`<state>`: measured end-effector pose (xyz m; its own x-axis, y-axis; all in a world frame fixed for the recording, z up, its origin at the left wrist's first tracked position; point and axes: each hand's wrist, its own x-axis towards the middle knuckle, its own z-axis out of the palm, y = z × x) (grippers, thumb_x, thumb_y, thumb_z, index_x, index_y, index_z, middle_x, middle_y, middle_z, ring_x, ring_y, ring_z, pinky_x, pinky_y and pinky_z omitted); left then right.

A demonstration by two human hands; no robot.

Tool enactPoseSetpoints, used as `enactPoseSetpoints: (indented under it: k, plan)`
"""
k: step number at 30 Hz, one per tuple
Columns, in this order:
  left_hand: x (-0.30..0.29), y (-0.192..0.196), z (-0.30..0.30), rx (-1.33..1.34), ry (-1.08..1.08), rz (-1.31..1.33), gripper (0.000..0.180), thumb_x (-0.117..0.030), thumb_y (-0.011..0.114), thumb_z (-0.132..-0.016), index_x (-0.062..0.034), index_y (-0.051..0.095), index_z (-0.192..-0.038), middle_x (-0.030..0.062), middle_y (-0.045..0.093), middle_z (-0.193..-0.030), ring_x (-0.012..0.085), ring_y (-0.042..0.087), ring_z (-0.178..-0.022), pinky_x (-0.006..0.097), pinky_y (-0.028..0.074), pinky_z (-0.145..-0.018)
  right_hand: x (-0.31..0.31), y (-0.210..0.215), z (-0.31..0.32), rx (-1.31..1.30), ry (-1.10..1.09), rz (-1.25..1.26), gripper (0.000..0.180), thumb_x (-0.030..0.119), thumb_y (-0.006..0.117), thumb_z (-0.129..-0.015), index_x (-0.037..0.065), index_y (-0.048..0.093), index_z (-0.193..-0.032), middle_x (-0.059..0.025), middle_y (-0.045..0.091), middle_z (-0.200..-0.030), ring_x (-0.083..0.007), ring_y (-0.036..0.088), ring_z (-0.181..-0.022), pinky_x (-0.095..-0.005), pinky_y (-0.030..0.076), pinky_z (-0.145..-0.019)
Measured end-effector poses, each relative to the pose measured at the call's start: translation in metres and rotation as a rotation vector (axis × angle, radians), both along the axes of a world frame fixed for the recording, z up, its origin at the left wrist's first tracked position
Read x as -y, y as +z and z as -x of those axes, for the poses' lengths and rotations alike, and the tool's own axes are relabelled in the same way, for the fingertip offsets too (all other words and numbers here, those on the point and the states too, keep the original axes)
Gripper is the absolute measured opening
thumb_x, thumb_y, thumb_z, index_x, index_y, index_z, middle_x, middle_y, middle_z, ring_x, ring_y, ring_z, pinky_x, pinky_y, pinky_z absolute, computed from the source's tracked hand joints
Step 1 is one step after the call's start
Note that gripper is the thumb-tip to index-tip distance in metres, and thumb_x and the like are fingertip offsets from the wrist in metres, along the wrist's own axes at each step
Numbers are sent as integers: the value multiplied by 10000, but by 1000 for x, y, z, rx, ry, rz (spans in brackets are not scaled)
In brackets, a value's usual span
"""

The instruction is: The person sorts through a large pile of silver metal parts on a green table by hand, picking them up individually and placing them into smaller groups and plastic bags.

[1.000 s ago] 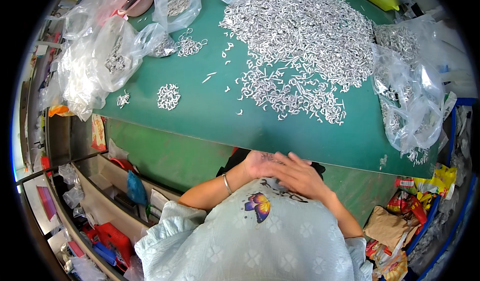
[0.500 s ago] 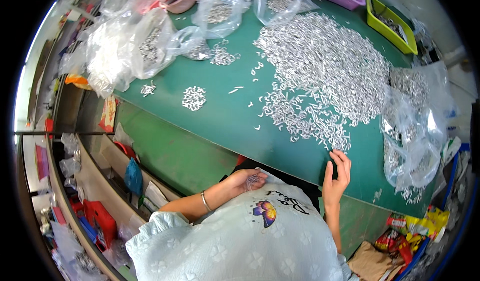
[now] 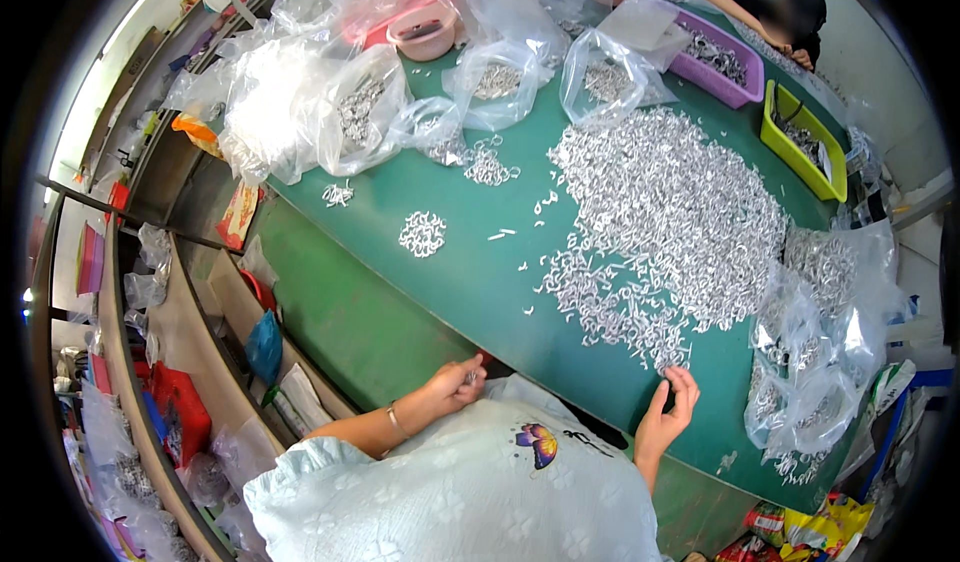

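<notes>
A large heap of small silvery curved metal pieces (image 3: 680,212) lies on the green table (image 3: 450,297), thinning out toward its near edge. My right hand (image 3: 668,414) is at that near edge, fingertips touching the outermost pieces, thumb apart from the fingers. In front of my body, off the table's edge, my left hand (image 3: 458,384) is closed around small silvery metal pieces, mostly hidden by its fingers. Left of the heap are a small round pile of pieces (image 3: 422,234) and a smaller cluster (image 3: 338,195).
Clear plastic bags of metal parts (image 3: 360,112) crowd the far left, with more bags (image 3: 815,312) at the right edge. A pink bowl (image 3: 422,32), a purple basket (image 3: 715,57) and a lime-green basket (image 3: 800,147) stand farther back. Another person (image 3: 790,12) sits at the far right.
My left hand, open before with thin metal pieces showing in the palm, has closed its fingers. My right hand stays at the heap's edge. The view has tilted up, showing another person.
</notes>
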<state>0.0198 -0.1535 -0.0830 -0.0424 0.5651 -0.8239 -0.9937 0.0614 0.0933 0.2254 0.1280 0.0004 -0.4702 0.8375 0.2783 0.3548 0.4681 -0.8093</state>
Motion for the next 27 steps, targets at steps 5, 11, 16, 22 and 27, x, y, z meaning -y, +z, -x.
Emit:
enactPoseSetpoints:
  k: [5,11,16,22,27]
  plan:
    - [-16,59,9,256,-67,-191,375,-338,482,-1013,-11,621,-896,96,607,-847,195,576,-779,297,495,-690,0,-2,3,-56,-47,37,174,-38,549,-872,-30,642,-1019,-153,584,-1131,-309,538,-1072,-406,414,-947]
    - [-75,132,7,148,149,-98,261,-127,496,-985,37,545,-1181,162,611,-1102,263,574,-1100,375,504,-955,1,1,5,-46,-49,72,179,-31,540,-875,-27,638,-1025,-164,563,-1152,-322,534,-1094,-415,408,-965]
    - [-98,112,35,-92,207,-9,278,-55,427,-982,47,487,-1234,159,607,-1143,259,619,-1049,384,519,-958,0,-3,1,-53,-47,56,189,-19,535,-860,-27,640,-1017,-178,563,-1141,-342,558,-1042,-432,433,-929]
    - [-245,118,160,-305,465,-282,240,-37,403,-941,73,433,-1151,210,540,-1117,305,587,-1015,416,541,-914,1,-3,5,-71,-113,53,187,-19,539,-854,-34,639,-1012,-197,545,-1139,-349,551,-1037,-419,429,-934]
    - [-372,136,277,-643,467,-202,480,-341,440,-967,13,390,-1287,230,383,-1347,341,351,-1282,512,154,-1172,-1,-2,8,-56,-91,12,186,-32,533,-854,-33,637,-1009,-196,542,-1138,-345,552,-1034,-414,434,-927]
